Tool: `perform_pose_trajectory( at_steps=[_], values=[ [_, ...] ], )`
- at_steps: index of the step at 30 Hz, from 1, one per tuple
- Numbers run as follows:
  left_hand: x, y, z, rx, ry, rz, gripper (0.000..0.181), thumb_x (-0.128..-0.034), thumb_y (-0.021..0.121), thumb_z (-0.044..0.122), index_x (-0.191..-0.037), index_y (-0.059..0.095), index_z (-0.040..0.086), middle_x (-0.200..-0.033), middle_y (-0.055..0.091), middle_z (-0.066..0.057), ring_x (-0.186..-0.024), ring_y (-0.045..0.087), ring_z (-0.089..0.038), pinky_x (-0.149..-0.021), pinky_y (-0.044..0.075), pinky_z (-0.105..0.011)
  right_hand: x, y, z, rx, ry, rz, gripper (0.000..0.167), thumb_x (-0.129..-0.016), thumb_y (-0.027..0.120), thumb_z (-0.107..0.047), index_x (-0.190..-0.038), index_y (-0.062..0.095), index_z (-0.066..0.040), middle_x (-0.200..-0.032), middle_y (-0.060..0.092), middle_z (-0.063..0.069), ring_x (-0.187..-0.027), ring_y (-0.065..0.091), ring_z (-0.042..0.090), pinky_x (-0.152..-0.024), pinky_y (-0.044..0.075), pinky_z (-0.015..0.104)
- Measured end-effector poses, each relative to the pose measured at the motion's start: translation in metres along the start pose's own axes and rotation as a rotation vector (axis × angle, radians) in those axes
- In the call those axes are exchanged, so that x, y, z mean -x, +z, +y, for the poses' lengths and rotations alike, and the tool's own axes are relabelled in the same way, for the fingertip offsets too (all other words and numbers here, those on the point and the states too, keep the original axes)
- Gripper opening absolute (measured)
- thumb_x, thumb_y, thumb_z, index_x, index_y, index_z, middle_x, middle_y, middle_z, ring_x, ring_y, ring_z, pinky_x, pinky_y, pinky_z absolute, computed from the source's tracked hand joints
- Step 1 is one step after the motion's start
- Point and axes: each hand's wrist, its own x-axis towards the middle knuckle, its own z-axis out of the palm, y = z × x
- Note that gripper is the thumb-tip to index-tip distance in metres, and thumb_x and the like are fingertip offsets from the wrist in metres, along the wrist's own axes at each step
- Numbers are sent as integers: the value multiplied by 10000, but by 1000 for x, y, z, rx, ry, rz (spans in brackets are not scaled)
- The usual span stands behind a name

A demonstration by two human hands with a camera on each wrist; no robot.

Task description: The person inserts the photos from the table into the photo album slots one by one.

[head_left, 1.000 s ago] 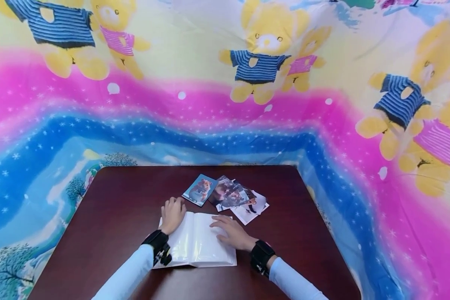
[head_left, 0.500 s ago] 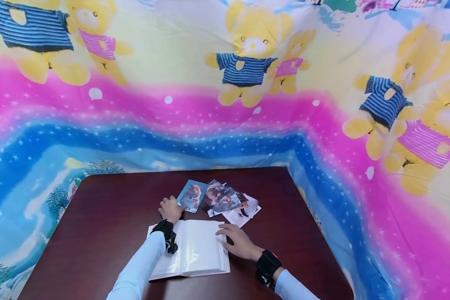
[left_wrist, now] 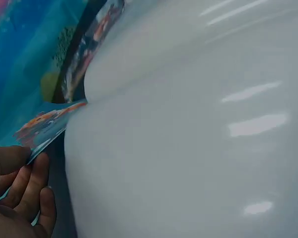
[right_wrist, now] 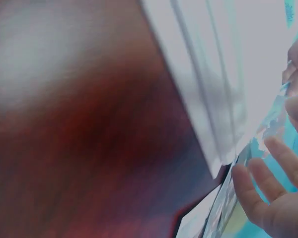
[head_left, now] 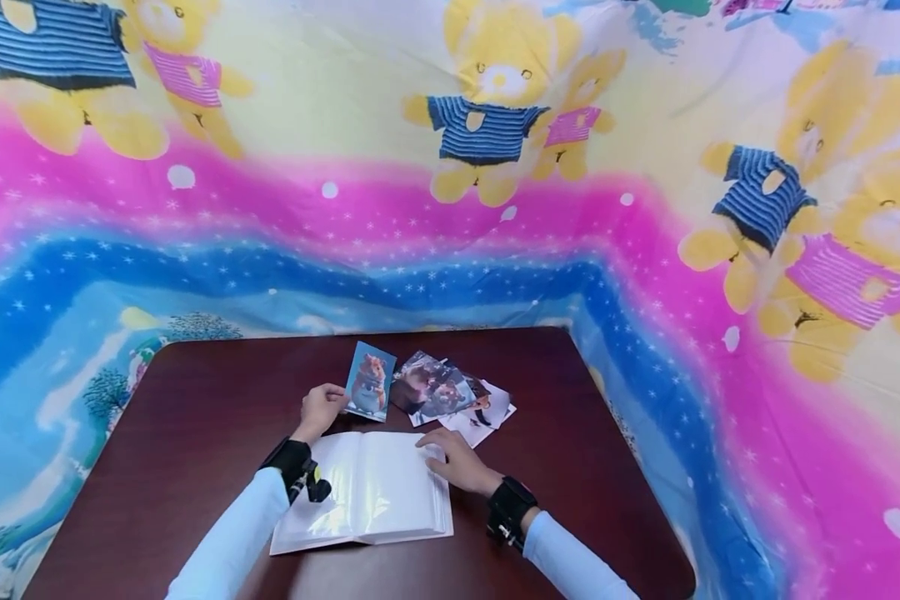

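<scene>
My left hand (head_left: 321,412) pinches the lower left corner of a blue photo card (head_left: 371,382) that shows a small furry animal. In the left wrist view, thumb and fingers grip the edge of that card (left_wrist: 47,124), which is tilted up off the table. Below lies an open photo album (head_left: 367,492) with blank, glossy white pages. My right hand (head_left: 461,462) is over the album's upper right corner, its fingers extended and loosely spread. The right wrist view shows this hand (right_wrist: 273,188) beside the album's page edges (right_wrist: 203,94), holding nothing.
Several overlapping photo cards (head_left: 435,387) lie behind the album, towards the right. The dark reddish-brown table (head_left: 570,492) has rounded far corners. A patterned cloth (head_left: 375,225) with teddy bears hangs around its far side and sides.
My left hand has moved off the album to the blue card, taken its corner and raised it from the table. The right hand stays near the album's right side. The head view has shifted somewhat.
</scene>
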Motion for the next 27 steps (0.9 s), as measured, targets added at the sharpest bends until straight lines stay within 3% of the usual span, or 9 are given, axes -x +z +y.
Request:
perform_pose_trajectory(
  at_steps=[3,5,9,12,16,19,24,27],
  values=[
    [17,-5,7,26,82,46,205,-939,661,66,-1084,640,-78,-911,692,-214,-829,686,-393,-720,535,-477,-15,-1,-3,-168,54,46,307,-938,608,3,-1235,583,76,-1201,606,234,-1069,592,369,-907,496,435],
    [31,-7,13,45,123,80,203,-937,668,72,-1082,646,-68,-914,693,-207,-814,684,-367,-691,540,-463,-25,-2,-5,-322,135,68,359,-969,599,-38,-1291,522,103,-1213,584,280,-1047,612,398,-857,534,448],
    [62,-11,24,123,131,96,217,-932,689,92,-1104,664,-38,-950,703,-193,-833,684,-315,-722,544,-381,-42,-5,-8,-622,288,88,511,-1013,565,-119,-1419,357,113,-1262,530,302,-1102,587,449,-879,518,528],
    [85,-10,27,174,115,75,242,-930,700,115,-1122,668,-27,-982,704,-187,-863,687,-301,-740,535,-333,-50,-7,-9,-759,325,74,525,-1024,539,-114,-1451,320,99,-1226,562,243,-1096,585,452,-911,477,594],
    [108,-2,22,192,118,24,248,-928,707,140,-1110,668,-24,-972,697,-155,-846,684,-264,-734,525,-316,-49,-8,-7,-780,335,8,326,-1016,567,-123,-1269,505,72,-1048,655,115,-942,648,303,-902,483,587],
    [116,1,16,173,138,5,237,-914,720,134,-1086,670,-21,-953,698,-129,-824,687,-244,-714,533,-309,-44,-5,-5,-748,319,-36,197,-1003,590,-124,-1082,555,53,-937,677,92,-851,642,202,-868,508,549],
    [114,1,12,170,177,15,308,-899,728,112,-1163,654,-29,-963,707,-146,-817,698,-271,-695,537,-296,-35,2,-3,-675,258,-72,140,-984,613,-91,-988,554,36,-889,674,177,-812,644,269,-785,544,478],
    [111,2,12,168,190,14,326,-903,720,91,-1193,641,-35,-945,708,-154,-789,695,-274,-674,526,-288,-32,5,-2,-636,220,-140,174,-971,628,-70,-938,527,68,-844,661,195,-779,640,295,-740,553,450]
  ],
)
